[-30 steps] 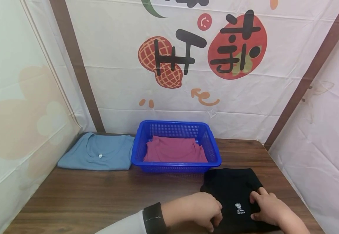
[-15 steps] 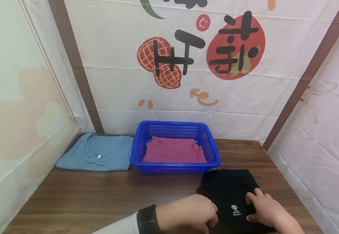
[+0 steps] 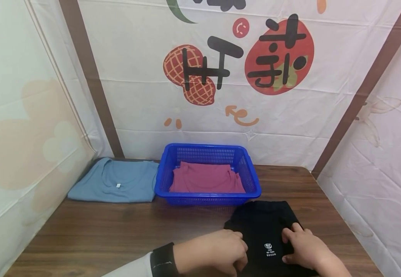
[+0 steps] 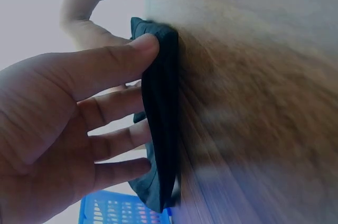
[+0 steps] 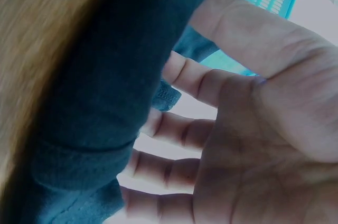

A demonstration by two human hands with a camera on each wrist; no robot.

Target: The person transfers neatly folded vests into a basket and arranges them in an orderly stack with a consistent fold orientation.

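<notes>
A folded black T-shirt (image 3: 261,221) with a small white print lies on the wooden table at the front right. My left hand (image 3: 223,248) is at its left side, fingertips down on the cloth. In the left wrist view, the thumb and spread fingers (image 4: 119,142) reach the edge of the black fold. My right hand (image 3: 304,246) rests on the shirt's right part, thumb apart from the fingers. Seen from the right wrist, fairly straight fingers (image 5: 171,171) touch the thick rolled edge of the cloth, and part of their tips is hidden behind it.
Behind the shirt stands a blue plastic basket (image 3: 207,195) holding a folded pink shirt (image 3: 205,179). A folded blue-grey shirt (image 3: 127,181) lies left of the basket. Printed fabric walls (image 3: 134,111) close off the table (image 3: 117,231) at the back and sides.
The black T-shirt has slid a little to the left along the table, with both hands moving left alongside it. The basket and the other shirts stay where they were.
</notes>
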